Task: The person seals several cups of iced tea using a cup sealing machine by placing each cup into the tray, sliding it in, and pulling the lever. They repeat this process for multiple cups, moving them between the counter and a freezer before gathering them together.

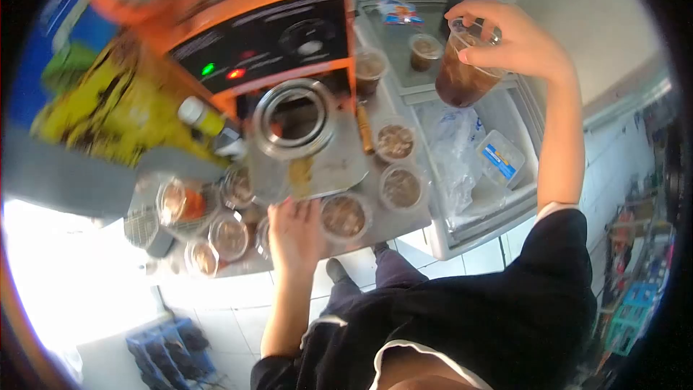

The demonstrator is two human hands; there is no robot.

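while the right hand [518,42] has its grip clamped around the upper rim of a large cup [465,78] of brown drink, i see that cup above the freezer [473,244], near a clear bag [453,146] and a plastic tub [499,160]. the left hand [294,237] is at the front edge of the metal tray [336,175] below the orange machine [278,1], beside smaller filled cups [345,217] on the counter [413,219]; i cannot tell whether its grip is apart or together.
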